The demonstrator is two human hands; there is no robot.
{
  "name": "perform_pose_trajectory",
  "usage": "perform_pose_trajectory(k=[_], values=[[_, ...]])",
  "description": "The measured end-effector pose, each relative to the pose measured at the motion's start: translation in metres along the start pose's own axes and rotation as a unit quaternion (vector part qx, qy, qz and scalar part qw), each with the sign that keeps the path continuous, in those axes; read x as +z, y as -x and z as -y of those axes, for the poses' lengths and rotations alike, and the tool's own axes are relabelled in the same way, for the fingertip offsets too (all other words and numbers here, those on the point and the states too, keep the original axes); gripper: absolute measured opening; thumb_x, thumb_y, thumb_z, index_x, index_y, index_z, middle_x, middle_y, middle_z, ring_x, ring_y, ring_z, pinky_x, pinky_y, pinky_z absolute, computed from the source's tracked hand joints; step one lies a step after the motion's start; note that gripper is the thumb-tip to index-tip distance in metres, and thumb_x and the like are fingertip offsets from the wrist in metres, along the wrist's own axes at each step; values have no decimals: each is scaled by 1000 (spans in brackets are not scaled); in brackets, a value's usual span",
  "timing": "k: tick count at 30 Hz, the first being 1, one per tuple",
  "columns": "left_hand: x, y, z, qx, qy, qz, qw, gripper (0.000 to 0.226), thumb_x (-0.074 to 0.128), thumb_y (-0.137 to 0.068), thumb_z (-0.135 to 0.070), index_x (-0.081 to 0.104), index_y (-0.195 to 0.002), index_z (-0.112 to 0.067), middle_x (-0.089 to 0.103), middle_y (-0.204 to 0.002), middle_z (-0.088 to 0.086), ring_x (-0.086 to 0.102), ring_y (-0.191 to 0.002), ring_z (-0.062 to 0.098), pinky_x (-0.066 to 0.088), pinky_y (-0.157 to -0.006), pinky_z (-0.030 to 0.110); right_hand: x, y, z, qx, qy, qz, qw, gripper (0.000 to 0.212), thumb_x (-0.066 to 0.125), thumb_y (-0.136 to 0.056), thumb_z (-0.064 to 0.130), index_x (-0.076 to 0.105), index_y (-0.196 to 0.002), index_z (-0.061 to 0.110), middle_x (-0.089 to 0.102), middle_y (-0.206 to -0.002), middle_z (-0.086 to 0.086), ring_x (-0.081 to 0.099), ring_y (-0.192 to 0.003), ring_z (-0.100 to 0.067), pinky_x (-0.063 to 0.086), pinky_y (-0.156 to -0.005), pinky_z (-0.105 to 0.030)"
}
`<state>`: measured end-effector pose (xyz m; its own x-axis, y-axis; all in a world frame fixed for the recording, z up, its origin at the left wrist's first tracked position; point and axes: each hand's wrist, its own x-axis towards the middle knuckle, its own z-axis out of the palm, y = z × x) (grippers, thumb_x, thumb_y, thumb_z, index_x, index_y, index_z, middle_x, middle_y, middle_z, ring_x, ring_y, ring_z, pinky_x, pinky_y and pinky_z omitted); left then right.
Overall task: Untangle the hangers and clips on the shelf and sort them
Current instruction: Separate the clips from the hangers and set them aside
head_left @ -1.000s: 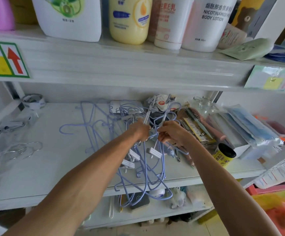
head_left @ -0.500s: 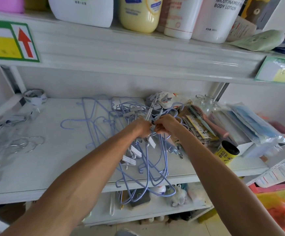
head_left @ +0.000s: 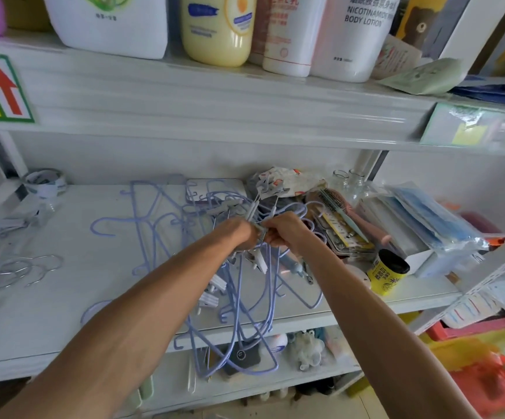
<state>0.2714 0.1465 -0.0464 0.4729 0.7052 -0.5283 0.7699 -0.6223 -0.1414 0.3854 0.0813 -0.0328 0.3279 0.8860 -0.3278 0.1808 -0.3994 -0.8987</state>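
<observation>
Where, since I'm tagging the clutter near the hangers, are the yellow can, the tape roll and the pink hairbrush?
yellow can (head_left: 385,278), head view, on its yellow labelled side.
tape roll (head_left: 45,186), head view, on its outer wall.
pink hairbrush (head_left: 369,225), head view, on its handle.

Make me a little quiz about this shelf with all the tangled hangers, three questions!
1. True or false: the left hand and the right hand both hold the tangle of hangers and clips.
2. Which stands right of the tangle on the shelf? A) a yellow can with a black lid B) a red kettle C) a green bowl
3. Fill in: the silver hooks lie on the shelf's ____ side.
Key: 1 true; 2 A; 3 left.
</observation>
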Motion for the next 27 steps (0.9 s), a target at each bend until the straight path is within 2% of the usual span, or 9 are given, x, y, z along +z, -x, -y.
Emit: perform_pose_trajectory(k=[4,7,10,13,16,18,20,23,27], values=[[3,9,-2,14,43,-42,998,30,45,-101,-16,53,-130,-11,61,-117,7,63,-92,25,53,-76,31,7,-6,-6,1,28,-22,999,23,63,-90,9,70,-88,-13,69,-66,-20,65,-51,-25,57,-56,-33],[7,15,1,26,89,-79,993,23,52,-98,-11,58,-120,-8,65,-107,8,63,-82,23,57,-69,31,16,-7,-6,-6,46,-21,999,18,62,-91,16,69,-89,1,72,-81,-13,69,-69,-24,61,-70,-37],[6,28,14,15,150,-186,971,14,56,-95,-12,64,-105,-7,66,-95,7,62,-79,21,52,-66,30,19,-28,-14,11,32,-60,998,21,63,-89,22,72,-85,4,75,-88,-12,72,-82,-25,61,-81,-41],[15,31,36,-15,229,-262,937,19,61,-92,-21,63,-103,-5,67,-101,12,66,-85,24,51,-68,29,16,-9,-6,15,31,-52,998,34,62,-91,14,67,-59,1,70,-60,-14,71,-62,-28,62,-75,-40],[27,28,44,-28,245,-250,936,59,70,-85,-44,53,-126,-5,63,-117,14,64,-102,28,52,-79,33,12,5,-3,7,23,-50,998,30,63,-91,10,65,-62,2,66,-52,-11,65,-46,-20,62,-61,-33],[33,25,38,-47,265,-226,936,80,72,-81,-53,43,-138,-6,61,-124,14,62,-109,30,46,-75,31,7,11,-6,-13,28,-48,998,28,64,-91,12,65,-65,2,68,-54,-11,64,-45,-19,58,-54,-29],[35,20,34,-56,273,-220,935,67,72,-83,-50,49,-130,-7,62,-121,12,61,-108,28,42,-74,31,1,13,-13,-30,26,-44,998,27,63,-92,13,65,-68,1,68,-56,-13,63,-44,-20,55,-51,-28],[32,21,39,-22,336,-206,919,31,76,-83,-36,66,-96,-10,71,-103,10,65,-86,20,41,-63,25,-6,18,-24,-50,-6,-40,998,28,65,-93,16,64,-70,0,67,-58,-17,62,-46,-23,55,-53,-30],[33,26,50,1,376,-188,907,22,76,-83,-28,74,-99,-12,73,-102,3,63,-79,9,44,-66,19,-6,19,-35,-31,-21,-14,999,28,61,-97,16,61,-75,-2,65,-59,-19,61,-43,-22,53,-46,-28]])
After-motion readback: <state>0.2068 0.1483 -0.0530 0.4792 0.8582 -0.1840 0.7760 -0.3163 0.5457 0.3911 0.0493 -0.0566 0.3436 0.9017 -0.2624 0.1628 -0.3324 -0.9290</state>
